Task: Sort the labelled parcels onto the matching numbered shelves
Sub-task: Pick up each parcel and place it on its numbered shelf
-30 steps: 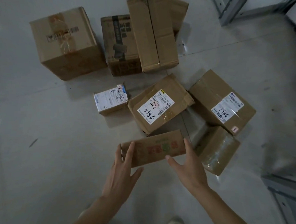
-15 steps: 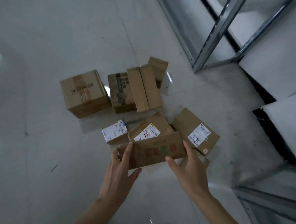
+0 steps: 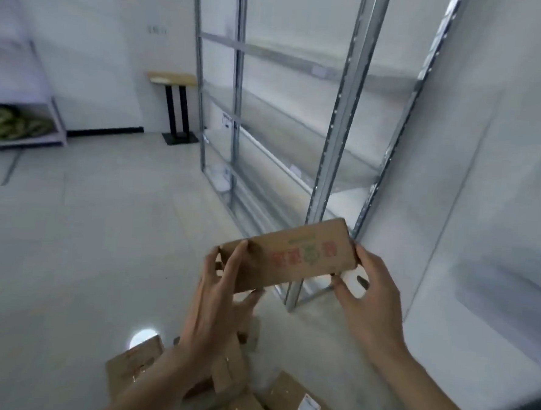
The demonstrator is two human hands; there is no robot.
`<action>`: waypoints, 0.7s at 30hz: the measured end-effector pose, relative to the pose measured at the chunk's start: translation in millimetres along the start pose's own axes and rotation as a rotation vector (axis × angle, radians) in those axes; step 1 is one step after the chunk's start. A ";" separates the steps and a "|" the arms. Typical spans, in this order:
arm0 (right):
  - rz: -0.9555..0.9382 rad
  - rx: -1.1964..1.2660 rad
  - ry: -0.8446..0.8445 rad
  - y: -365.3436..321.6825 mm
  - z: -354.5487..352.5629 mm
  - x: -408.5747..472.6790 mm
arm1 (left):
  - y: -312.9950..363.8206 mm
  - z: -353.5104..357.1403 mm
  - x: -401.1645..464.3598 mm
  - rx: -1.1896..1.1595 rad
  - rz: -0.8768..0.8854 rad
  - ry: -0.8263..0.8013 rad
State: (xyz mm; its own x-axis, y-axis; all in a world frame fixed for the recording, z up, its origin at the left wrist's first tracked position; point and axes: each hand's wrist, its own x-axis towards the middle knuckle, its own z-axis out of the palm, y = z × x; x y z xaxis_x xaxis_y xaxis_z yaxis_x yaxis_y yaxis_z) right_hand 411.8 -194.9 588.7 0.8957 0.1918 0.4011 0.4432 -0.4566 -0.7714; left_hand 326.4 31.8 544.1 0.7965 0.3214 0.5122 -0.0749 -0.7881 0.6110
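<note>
Both hands clasp a flat cardboard parcel (image 3: 291,256) by its short ends and hold it in the air in front of the chest, its broad face with red and green print turned up toward the camera and its right end tilted higher. On the left, the left hand (image 3: 217,300) wraps that end with fingers spread over the top face and the thumb underneath. On the right, the right hand (image 3: 368,293) pinches the other end, fingertips curled over the edge, thumb below. Beneath the wrists, more brown parcels (image 3: 295,403) lie together on the pale tiled floor (image 3: 69,256), at least two showing white labels whose writing is too blurred to read. Behind the held parcel stands a tall metal shelving unit (image 3: 341,114) of grey uprights and pale shelves, with small white tags on the shelf edges; their numbers cannot be made out. Far left, against the wall, a low rack (image 3: 56,118) holds something green.
</note>
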 end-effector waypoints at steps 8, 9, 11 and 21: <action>-0.407 0.163 0.119 -243.6 -182.4 77.2 | 198.0 -163.2 103.2 -0.071 0.244 0.188; -0.447 0.175 0.106 -265.0 -199.8 76.0 | 217.0 -178.0 106.6 -0.074 0.234 0.217; -0.523 0.179 0.088 -299.7 -229.7 70.3 | 250.2 -202.8 108.9 -0.086 0.214 0.265; -0.274 0.202 0.178 -364.5 -295.1 38.2 | 344.9 -260.6 95.6 -0.367 0.166 0.349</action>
State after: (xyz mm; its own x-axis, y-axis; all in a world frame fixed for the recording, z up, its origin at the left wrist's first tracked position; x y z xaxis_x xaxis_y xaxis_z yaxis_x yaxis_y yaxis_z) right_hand 274.1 -277.4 1031.0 0.7305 0.1207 0.6722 0.6796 -0.2255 -0.6981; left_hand 220.4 -72.4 961.1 0.5137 0.4125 0.7523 -0.4378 -0.6281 0.6433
